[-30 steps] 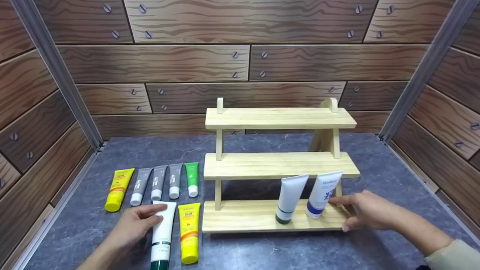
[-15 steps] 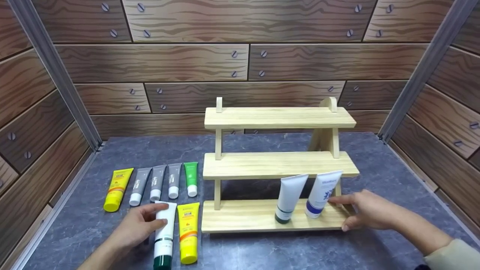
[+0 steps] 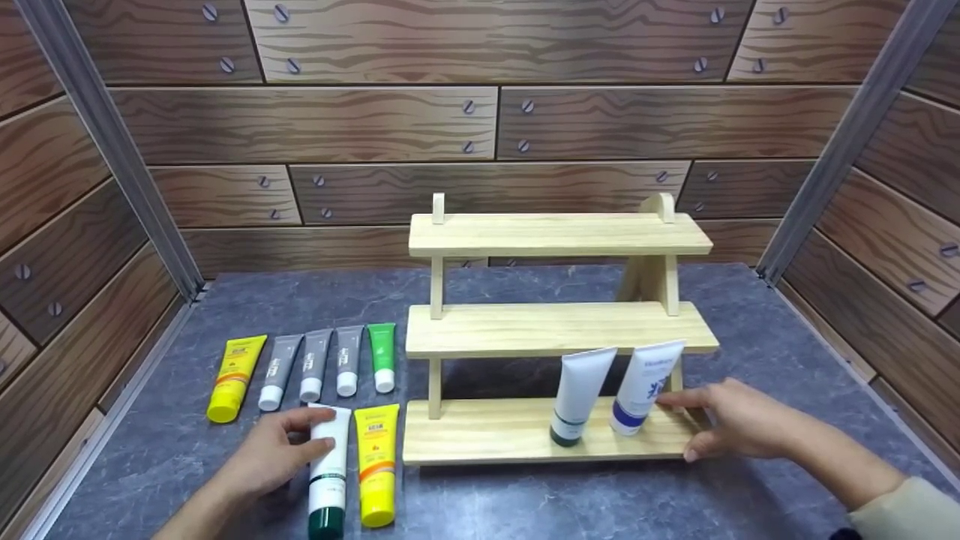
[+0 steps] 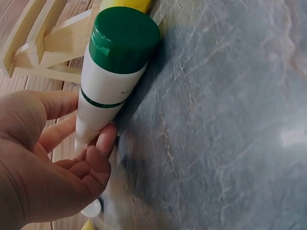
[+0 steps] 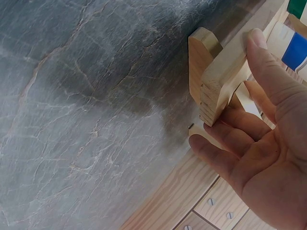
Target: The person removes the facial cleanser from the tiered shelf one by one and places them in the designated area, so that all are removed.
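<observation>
In the head view my left hand [image 3: 274, 450] pinches a white tube [image 3: 328, 469] with a dark green cap [image 4: 125, 39], near its flat crimped end. The cap points toward me. Close by on the right lies a yellow tube [image 3: 377, 465]. My right hand [image 3: 739, 420] grips the right end of the bottom board of a three-tier wooden display shelf [image 3: 480, 435]. Its thumb [image 5: 261, 48] presses the board's front edge, and the other fingers lie around the end. Standing cap-down on that board are a white tube with a dark green cap [image 3: 581, 397] and one with a blue cap [image 3: 646, 390].
Left of the shelf lies a row of tubes: a yellow one [image 3: 237, 379], several grey ones with white caps [image 3: 315, 367] and a green one [image 3: 383, 356]. Wood-patterned walls [image 3: 375, 124] enclose the dark marbled tabletop [image 3: 570, 502] at the back and sides.
My left hand has shifted the white tube slightly to the right, closer beside the yellow tube, and its cap has drawn a little up in view. The right hand has stayed on the shelf.
</observation>
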### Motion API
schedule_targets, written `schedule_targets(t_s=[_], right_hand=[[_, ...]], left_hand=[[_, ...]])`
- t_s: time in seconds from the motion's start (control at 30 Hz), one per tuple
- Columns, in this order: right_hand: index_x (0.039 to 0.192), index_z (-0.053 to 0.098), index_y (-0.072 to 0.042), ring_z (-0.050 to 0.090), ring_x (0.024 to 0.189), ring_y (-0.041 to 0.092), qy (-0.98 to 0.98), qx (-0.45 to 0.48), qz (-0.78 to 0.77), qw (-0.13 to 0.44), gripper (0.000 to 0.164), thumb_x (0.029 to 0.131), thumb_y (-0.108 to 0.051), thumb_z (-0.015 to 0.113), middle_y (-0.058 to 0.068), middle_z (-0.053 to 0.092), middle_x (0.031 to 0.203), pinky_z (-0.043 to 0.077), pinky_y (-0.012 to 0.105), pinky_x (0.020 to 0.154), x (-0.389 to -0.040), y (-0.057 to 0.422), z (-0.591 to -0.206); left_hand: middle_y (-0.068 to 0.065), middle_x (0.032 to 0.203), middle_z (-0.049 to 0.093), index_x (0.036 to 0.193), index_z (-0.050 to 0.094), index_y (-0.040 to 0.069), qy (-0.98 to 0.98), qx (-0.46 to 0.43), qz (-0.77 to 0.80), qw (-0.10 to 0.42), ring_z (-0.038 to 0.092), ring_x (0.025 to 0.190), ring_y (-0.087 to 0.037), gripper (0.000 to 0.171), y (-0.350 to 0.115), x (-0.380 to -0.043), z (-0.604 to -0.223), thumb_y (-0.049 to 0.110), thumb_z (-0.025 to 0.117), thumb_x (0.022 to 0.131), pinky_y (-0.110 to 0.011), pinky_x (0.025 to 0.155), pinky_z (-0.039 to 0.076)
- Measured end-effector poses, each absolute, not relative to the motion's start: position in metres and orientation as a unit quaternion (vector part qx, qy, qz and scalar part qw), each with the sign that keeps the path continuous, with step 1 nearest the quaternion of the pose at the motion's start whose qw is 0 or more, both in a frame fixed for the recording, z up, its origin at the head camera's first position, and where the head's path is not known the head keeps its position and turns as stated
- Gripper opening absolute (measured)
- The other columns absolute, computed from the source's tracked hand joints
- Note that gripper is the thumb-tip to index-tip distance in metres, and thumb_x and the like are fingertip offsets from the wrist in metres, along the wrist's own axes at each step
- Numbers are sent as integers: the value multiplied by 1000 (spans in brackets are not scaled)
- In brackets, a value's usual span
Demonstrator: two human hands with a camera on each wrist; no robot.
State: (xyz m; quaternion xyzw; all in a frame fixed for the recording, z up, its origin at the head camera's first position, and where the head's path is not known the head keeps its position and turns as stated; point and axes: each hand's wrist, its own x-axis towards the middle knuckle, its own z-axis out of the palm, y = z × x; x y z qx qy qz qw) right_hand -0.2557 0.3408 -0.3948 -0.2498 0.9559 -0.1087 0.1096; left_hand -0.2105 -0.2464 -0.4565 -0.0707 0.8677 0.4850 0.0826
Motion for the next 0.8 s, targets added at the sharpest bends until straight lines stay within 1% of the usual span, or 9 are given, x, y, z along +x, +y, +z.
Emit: schedule_targets(t_s=[0.13, 0.23, 0.37, 0.43, 0.47, 0.6, 0.7, 0.8], right_hand=[[141, 70, -13, 53, 84, 15, 954, -262, -106, 101, 80, 72, -45, 94, -11, 56, 87, 50, 48, 79, -256, 341, -395], [141, 70, -12, 54, 84, 14, 953, -268, -105, 99, 80, 72, -45, 94, -12, 57, 88, 51, 49, 78, -256, 342, -395], [140, 70, -12, 58, 88, 16, 953, -263, -106, 102, 80, 72, -45, 94, -9, 65, 96, 51, 62, 89, -256, 341, -395], [140, 71, -12, 61, 92, 19, 955, -258, -106, 102, 80, 71, -45, 94, -7, 69, 102, 46, 70, 96, -256, 341, -396], [140, 71, -12, 64, 96, 22, 955, -257, -107, 102, 80, 71, -45, 94, -4, 72, 107, 41, 75, 99, -256, 341, -396], [139, 71, -12, 67, 99, 25, 955, -256, -108, 100, 80, 70, -45, 94, 1, 75, 113, 37, 78, 102, -256, 340, -396], [139, 71, -12, 65, 96, 22, 956, -256, -103, 100, 80, 70, -45, 95, -2, 74, 109, 45, 73, 97, -256, 340, -396], [140, 71, -12, 60, 90, 19, 957, -253, -101, 104, 80, 70, -44, 95, -7, 68, 98, 51, 63, 88, -257, 341, -396]], left_hand=[[-12, 130, 71, 136, 71, 1, 877, -49, 473, 71, 63, 110, -24, 42, -248, -209, -455, 8, 77, 95, -41, 92, 54], [-12, 131, 71, 138, 69, 1, 881, -49, 465, 74, 63, 111, -24, 43, -247, -210, -455, 8, 76, 96, -45, 96, 53], [-13, 133, 69, 141, 67, 2, 877, -63, 468, 85, 62, 113, -25, 45, -246, -213, -455, 9, 75, 98, -50, 101, 49], [-14, 133, 69, 141, 67, 2, 874, -66, 473, 85, 61, 114, -26, 45, -245, -213, -456, 9, 74, 98, -50, 102, 49], [-14, 133, 69, 142, 66, 2, 874, -68, 474, 85, 61, 113, -25, 45, -244, -213, -457, 9, 75, 98, -50, 101, 49], [-14, 135, 69, 142, 67, 4, 873, -72, 475, 88, 62, 113, -24, 45, -244, -214, -458, 11, 75, 98, -48, 101, 50], [-12, 136, 69, 142, 67, 5, 872, -80, 474, 93, 62, 112, -23, 46, -245, -215, -459, 13, 76, 98, -47, 99, 51], [-12, 135, 69, 141, 68, 5, 873, -76, 474, 88, 63, 110, -22, 45, -246, -214, -459, 13, 77, 97, -44, 96, 52]])
